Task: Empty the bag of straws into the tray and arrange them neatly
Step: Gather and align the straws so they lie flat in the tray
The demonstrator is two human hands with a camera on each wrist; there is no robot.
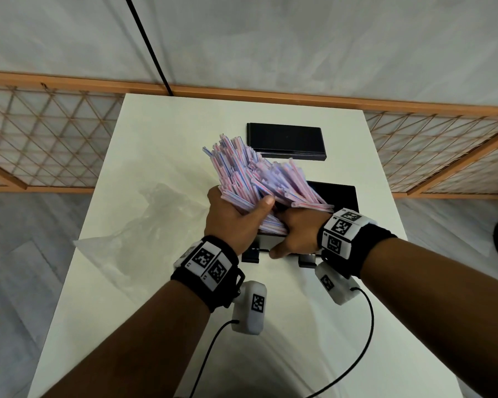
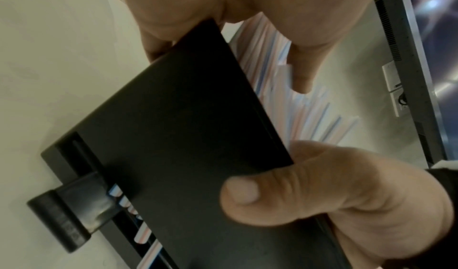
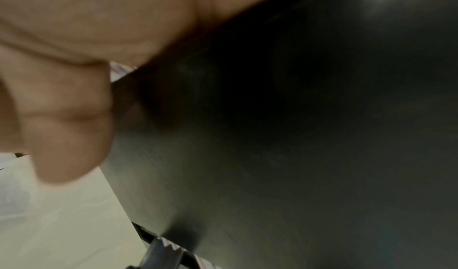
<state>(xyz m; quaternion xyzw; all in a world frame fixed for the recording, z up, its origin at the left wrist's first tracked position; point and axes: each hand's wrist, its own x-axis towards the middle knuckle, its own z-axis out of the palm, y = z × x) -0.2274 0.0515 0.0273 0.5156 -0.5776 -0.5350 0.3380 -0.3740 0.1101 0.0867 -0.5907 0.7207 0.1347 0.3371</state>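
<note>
- The left hand grips a thick bundle of pink, white and blue striped straws, thumb curled over the top, the straws fanning up and away toward the far side
- The right hand sits just right of the left, fingers curled into the near end of the same bundle, thumb against the near wall of the black tray
- The tray lies under both hands near the middle of the white table; some straws show through its near slot in the left wrist view
- The clear plastic bag lies crumpled on the table, left of the hands
- A flat black lid lies farther back, apart from the tray
</note>
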